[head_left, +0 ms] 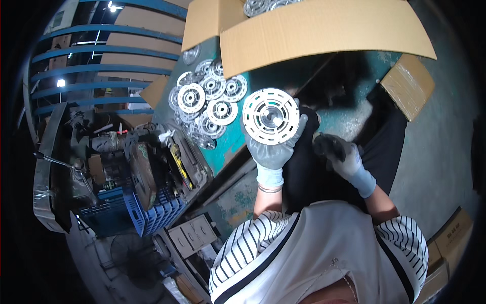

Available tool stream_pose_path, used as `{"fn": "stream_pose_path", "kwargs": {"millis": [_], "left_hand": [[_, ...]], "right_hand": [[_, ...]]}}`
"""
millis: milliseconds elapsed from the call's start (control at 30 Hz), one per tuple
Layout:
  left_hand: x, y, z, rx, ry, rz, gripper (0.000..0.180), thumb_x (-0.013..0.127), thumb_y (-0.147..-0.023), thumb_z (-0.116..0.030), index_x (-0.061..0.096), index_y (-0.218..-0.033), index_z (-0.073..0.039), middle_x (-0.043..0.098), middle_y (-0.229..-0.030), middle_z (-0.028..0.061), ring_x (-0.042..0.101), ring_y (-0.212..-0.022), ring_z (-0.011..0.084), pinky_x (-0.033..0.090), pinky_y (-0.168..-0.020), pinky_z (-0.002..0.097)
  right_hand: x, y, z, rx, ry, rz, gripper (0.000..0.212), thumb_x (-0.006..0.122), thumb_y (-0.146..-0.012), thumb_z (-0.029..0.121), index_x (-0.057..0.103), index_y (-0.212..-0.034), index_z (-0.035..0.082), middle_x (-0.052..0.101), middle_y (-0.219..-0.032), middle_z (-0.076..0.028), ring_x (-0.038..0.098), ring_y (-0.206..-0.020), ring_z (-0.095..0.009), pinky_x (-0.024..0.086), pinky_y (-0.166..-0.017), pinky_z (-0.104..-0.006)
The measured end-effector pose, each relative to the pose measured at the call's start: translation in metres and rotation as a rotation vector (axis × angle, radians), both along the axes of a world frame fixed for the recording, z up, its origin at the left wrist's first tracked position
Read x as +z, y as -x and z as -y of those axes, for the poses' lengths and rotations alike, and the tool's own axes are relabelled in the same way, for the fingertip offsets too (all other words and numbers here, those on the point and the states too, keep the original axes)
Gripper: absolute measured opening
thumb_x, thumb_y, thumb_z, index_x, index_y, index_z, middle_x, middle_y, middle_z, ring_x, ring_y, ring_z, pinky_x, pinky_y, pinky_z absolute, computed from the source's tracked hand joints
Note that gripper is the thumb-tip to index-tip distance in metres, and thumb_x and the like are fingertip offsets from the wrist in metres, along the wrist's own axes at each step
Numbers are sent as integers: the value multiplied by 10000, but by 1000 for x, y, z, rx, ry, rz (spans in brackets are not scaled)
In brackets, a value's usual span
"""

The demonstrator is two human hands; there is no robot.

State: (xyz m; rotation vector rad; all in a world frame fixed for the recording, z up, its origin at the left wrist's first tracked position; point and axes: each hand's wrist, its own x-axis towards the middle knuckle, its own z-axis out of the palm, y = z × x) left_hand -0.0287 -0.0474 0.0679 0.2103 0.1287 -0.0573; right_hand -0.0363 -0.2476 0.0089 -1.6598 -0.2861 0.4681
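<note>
The gloved left grip (272, 153) holds a slotted metal disc (272, 117) above the near edge of the table (235, 140). Similar discs (213, 112) lie heaped toward its left edge, an open cardboard box (324, 35) stands toward its far edge, and the right grip (347, 159) hangs over the lap (314, 180).

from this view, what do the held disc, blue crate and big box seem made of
Held disc: probably metal, silvery with bright glints. Blue crate: likely moulded plastic, evenly coloured lattice. Big box: apparently cardboard, matte tan, broad flaps.
</note>
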Motion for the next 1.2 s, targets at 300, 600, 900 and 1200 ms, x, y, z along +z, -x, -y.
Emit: {"fn": "stream_pose_path", "kwargs": {"millis": [300,600,900,1200], "left_hand": [[-19,7,12,33,-81,-134,858,594,-752,-683,427,-1350,-92,500,-1321,147,485,-1194,375,290,-1049,654],[-24,7,16,69,-11,-145,873,601,-790,-626,361,-1388,-37,429,-1387,195,411,-1268,408,234,-1071,659],[-30,17,15,69,-68,38,613,582,-881,-338,371,-1404,-98,418,-1417,120,417,-1282,332,215,-1089,644],[-39,25,5,-4,-211,137,617,528,-909,-277,297,-1439,-62,378,-1434,177,367,-1315,360,289,-1108,486]], "right_hand": [[30,14,-12,-2,-139,-287,290,550,-946,203,569,-1186,41,673,-850,-44,557,-515,-75,458,-506,-235],[30,17,-17,13,-185,-269,306,523,-969,244,560,-1173,20,655,-854,-30,513,-498,-58,443,-479,-214],[23,19,-18,27,-194,-282,297,521,-966,223,552,-1177,15,659,-843,-35,523,-503,-65,449,-485,-225],[33,16,-21,29,-148,-332,294,517,-966,215,551,-1182,19,663,-843,-38,533,-495,-71,457,-483,-233]]}}
